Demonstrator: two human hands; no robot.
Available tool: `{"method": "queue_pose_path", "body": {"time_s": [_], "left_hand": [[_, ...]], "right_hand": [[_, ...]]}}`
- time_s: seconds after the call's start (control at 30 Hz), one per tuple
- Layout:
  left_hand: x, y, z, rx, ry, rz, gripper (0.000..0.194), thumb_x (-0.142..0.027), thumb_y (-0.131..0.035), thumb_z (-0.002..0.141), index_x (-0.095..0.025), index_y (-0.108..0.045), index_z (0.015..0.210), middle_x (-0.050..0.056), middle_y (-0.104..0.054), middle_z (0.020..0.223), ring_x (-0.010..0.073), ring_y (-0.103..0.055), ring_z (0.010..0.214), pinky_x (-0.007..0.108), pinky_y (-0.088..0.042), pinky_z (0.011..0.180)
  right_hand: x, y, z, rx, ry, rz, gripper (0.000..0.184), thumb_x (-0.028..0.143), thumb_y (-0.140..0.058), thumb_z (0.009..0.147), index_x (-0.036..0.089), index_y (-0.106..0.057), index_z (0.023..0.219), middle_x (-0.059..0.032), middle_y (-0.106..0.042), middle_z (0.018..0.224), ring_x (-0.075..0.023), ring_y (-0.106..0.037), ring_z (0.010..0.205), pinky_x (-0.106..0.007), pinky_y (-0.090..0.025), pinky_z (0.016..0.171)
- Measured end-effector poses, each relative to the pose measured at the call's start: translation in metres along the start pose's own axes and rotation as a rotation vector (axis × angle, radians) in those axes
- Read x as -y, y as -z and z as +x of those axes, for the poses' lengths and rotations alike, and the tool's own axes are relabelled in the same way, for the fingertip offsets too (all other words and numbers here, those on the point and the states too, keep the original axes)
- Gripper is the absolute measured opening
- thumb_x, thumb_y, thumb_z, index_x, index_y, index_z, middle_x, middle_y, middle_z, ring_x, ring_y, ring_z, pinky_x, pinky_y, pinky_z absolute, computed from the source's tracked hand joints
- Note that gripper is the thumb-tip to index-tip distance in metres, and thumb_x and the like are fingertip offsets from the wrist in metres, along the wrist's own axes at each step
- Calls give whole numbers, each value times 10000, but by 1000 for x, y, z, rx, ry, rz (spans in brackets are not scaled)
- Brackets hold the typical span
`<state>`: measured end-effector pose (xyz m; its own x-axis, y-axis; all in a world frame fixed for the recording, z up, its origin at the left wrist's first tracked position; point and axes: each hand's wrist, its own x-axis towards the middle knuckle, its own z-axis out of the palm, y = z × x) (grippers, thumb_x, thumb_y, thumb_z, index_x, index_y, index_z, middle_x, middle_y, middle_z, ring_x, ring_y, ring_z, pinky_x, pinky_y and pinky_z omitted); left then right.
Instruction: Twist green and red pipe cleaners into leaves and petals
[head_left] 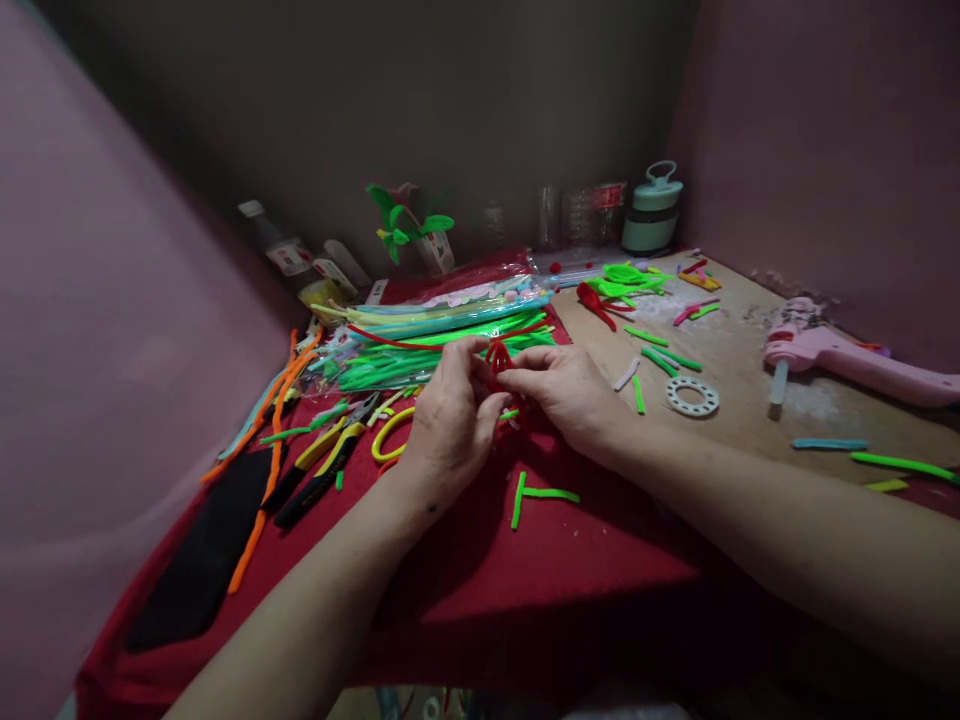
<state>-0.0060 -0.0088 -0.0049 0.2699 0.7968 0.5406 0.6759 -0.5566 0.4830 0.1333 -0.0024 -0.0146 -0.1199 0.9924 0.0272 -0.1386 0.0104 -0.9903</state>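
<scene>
Red pipe cleaners (498, 354), bent into loops, are pinched between my two hands above the middle of the table. My left hand (456, 405) closes its fingers around the left side of the red loops. From the right, my right hand (559, 385) grips them between thumb and forefinger. Part of the red piece is hidden behind the fingers. Short green pipe cleaner pieces (547, 493) lie on the red cloth (600, 570) just below. A bundle of green pipe cleaners (397, 365) in clear plastic lies behind my left hand.
Pliers (322, 465), orange pipe cleaners (277, 450) and a black flat piece (202, 550) lie at left. On the wooden board (742, 450) are a pink glue gun (847, 355) and a white ring (691, 397). A teal bottle (652, 215) and potted pipe-cleaner plant (412, 225) stand behind.
</scene>
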Motion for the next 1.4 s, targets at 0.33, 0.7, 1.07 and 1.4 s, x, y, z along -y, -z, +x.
{"method": "queue_pose_path", "body": {"time_s": [0.33,0.7,1.07,1.4], "left_hand": [[8,4,8,114,265,-407,298,-332,-710,664,-171,-590,884,5,-597,763,109,-530,613,230,-437,576],[15,2,8,-141,-197,-8,118,-258,-610,784,-162,-570,728,43,-561,909,118,-547,772,214,-438,624],[12,8,4,27,-148,8,138,-301,-614,779,-182,-558,818,-34,-571,651,80,-484,561,188,-388,575],[3,24,13,293,-113,-114,175,-126,-550,775,-170,-543,945,-34,-540,703,77,-473,624,185,-371,602]], "right_hand": [[0,4,5,110,-110,219,91,208,-638,642,172,-562,608,22,-535,530,-75,-424,418,-222,-322,396],[-1,5,4,179,-53,281,152,223,-667,635,150,-547,577,22,-525,511,-80,-458,442,-208,-316,398],[3,4,7,181,-202,379,84,105,-613,623,139,-545,588,1,-564,529,-80,-491,458,-211,-381,449],[10,9,7,154,-292,398,91,89,-506,715,128,-540,640,-23,-557,536,-110,-481,466,-279,-410,506]]}}
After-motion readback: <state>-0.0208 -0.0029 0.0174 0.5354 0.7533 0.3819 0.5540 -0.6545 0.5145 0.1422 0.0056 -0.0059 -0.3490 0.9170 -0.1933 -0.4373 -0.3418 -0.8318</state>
